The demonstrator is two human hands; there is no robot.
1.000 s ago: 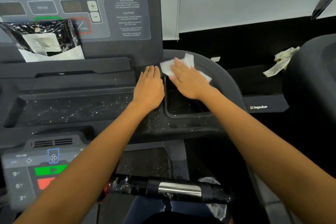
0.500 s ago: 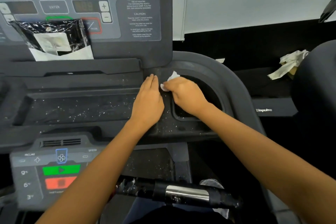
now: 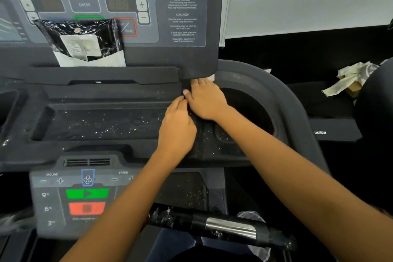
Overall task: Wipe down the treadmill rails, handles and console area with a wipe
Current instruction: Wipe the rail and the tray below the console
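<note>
Treadmill console [image 3: 182,55]: dark grey panel, upper left of frame, upright, buttons and warning text printed on it. Console tray [image 3: 102,123] at centre left, speckled with white specks. Wipe [image 3: 211,78]: white sliver just visible at centre, under right hand [image 3: 205,100]. Handle [image 3: 223,227] at lower centre: black bar, chrome band, white smears.

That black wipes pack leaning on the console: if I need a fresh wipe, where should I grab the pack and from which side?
Grip the wipes pack by its upper right corner, coming from the right and above. It leans tilted against the console panel with its lower edge on the ledge, so the top edge is free. The right hand is nearest, though it is pressed flat by the cup holder, probably on the wipe.
</note>
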